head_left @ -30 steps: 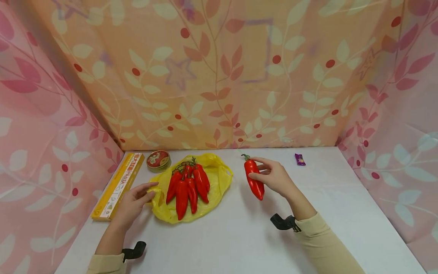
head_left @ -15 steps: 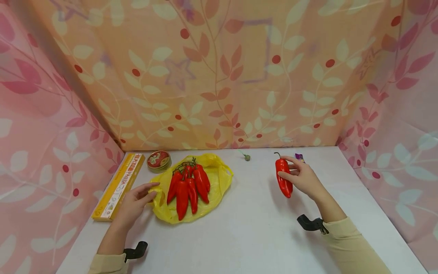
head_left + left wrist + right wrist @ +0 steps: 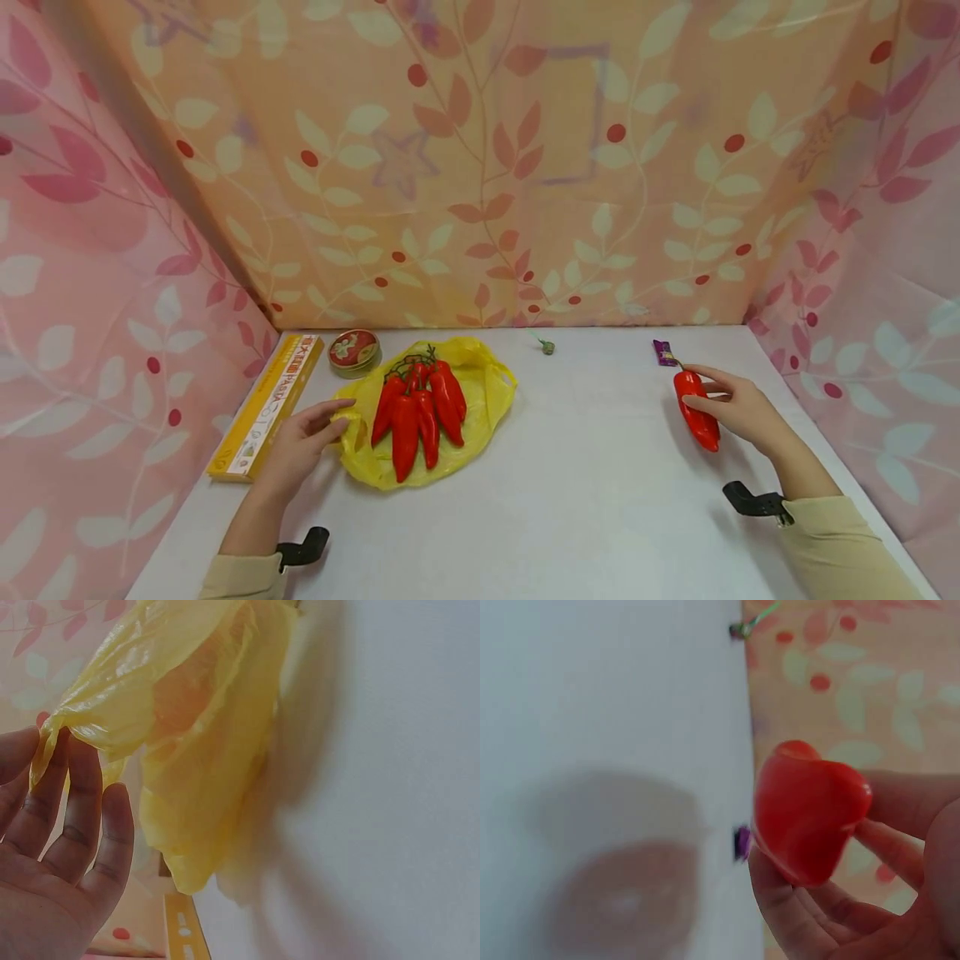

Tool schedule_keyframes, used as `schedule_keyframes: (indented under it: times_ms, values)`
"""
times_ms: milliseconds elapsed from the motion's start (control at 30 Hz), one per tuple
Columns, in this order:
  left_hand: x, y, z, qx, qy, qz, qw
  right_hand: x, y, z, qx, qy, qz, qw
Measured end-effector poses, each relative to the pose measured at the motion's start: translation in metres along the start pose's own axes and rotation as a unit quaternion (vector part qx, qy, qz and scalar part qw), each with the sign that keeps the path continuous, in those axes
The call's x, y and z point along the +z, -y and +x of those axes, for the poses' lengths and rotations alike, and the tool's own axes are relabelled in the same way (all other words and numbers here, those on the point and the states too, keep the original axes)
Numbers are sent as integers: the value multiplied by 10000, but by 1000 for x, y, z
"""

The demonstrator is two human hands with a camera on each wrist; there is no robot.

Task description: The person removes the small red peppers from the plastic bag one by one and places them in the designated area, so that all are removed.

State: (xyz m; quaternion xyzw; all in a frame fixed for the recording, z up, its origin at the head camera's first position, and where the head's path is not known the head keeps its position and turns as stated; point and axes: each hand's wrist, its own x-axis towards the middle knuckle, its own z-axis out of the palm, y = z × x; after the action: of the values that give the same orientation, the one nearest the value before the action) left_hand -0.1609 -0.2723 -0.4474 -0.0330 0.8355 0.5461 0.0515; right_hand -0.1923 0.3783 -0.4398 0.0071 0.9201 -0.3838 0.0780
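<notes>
My right hand [image 3: 738, 408] grips a long red pepper [image 3: 697, 412] with a thin green stem, held over the right part of the white table. Its rounded tip faces the camera in the right wrist view, thumb and fingers around the pepper [image 3: 802, 810]. At the left, my left hand [image 3: 300, 446] pinches the twisted edge of a yellow plastic bag [image 3: 487, 400]. That gathered edge of the bag [image 3: 97, 720] sits between thumb and forefinger in the left wrist view. On the bag lies a bunch of several red peppers [image 3: 406, 437] with green stems joined at the top.
A yellow pasta box [image 3: 266, 408] lies beyond my left hand, beside a round red-lidded tin [image 3: 354, 350]. Near the back edge lies a small greenish ball with a thin stick [image 3: 547, 347]. A purple-wrapped sweet [image 3: 663, 352] lies just behind the held pepper. Patterned cloth walls [image 3: 480, 167] enclose the table.
My right hand has carried the red pepper rightward, from beside the bag to the sweet. The small greenish ball has come into sight. My left hand keeps its hold on the bag's edge.
</notes>
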Motion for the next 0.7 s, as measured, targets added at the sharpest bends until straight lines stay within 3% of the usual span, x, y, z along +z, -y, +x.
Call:
schedule_keyframes:
  times_ms: [167, 333, 500, 700]
  values:
    - [3, 0, 3, -21, 5, -43, 10000, -10, -37, -4, 335, 59, -122, 9993]
    - [4, -1, 3, -107, 42, -139, 9998, -15, -56, -9, 492, 168, -402, 9978]
    - [3, -2, 2, -119, 45, -150, 9998, -17, -60, -10, 418, 205, -620, 9970]
    - [3, -3, 0, -91, 20, -167, 9998, -24, -44, -11, 82, -52, -825, 9965]
